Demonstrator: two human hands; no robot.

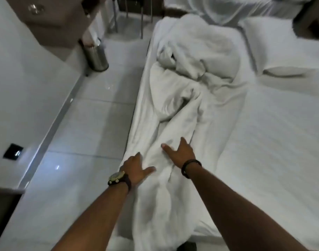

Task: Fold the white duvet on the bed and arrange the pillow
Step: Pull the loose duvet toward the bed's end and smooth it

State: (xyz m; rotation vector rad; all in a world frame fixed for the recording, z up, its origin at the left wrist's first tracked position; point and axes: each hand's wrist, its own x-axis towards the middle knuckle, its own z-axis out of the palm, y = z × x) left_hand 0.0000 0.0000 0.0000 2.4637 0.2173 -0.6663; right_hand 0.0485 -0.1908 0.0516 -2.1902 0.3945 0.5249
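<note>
A crumpled white duvet [182, 84] lies bunched in a long heap along the left edge of the bed [274, 142], its near end hanging over the foot. My left hand [137, 167], with a watch on the wrist, rests on the duvet's left side, fingers curled into the cloth and thumb spread. My right hand [180, 151], with a dark band on the wrist, lies flat on the duvet a little farther up, fingers apart. A white pillow [278, 46] lies at the far right of the bed.
A shiny tiled floor [86, 134] runs along the bed's left side. A metal bin [97, 55] stands by the wall at the far left. Chair or table legs [129, 17] stand beyond the bed. A second heap of white bedding [245, 8] lies at the top.
</note>
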